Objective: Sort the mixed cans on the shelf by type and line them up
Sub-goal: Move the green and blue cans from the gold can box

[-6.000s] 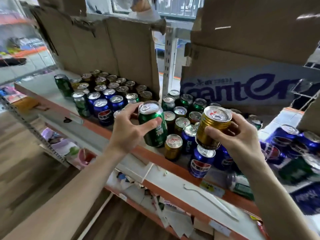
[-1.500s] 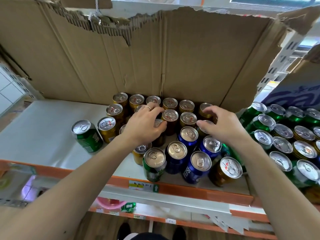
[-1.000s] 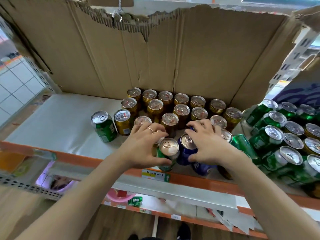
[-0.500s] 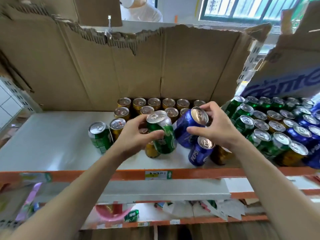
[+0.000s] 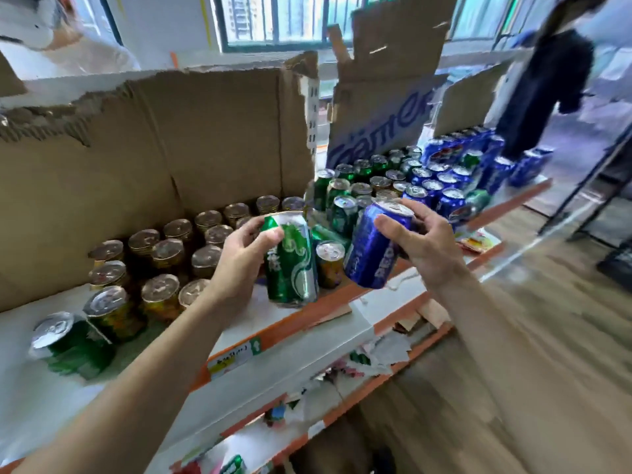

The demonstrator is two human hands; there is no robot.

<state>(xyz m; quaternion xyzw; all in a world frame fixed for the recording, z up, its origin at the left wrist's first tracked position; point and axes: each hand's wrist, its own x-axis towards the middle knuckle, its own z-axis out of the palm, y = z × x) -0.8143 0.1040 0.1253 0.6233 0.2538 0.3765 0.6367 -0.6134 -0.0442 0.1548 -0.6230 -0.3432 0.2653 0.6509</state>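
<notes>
Two cans are in hand, one per hand. The left hand (image 5: 239, 265), at centre frame, has its thumb and fingers curled round a green can (image 5: 290, 265). That can is upright, with its base close over the front edge of the shelf (image 5: 24, 405); whether it touches the shelf cannot be told. The right hand (image 5: 427, 248), just right of centre, grips a blue can (image 5: 374, 249). The thumb lies across the can's front, the fingers wrap behind its upper part, and the can tilts with its top toward the upper right. The two held cans are near each other, side by side, and apart.

Between and behind them, a single gold can (image 5: 330, 265) stands on the shelf. Left of the left hand, a block of gold cans (image 5: 160, 289) stands in rows running back to a torn cardboard wall (image 5: 154, 142) in the upper left. A lone green can (image 5: 65, 340) stands at lower left, just beside the nearest gold one.

Right of the cardboard, above the held cans, green cans (image 5: 342, 203) stand with some gold tops among them. Blue cans (image 5: 455, 179) continue toward the upper right, in front of a cardboard sheet with blue printing (image 5: 379, 124). A price label (image 5: 236, 355) sits on the shelf's orange front strip, below the left forearm. The picture is blurred throughout.
</notes>
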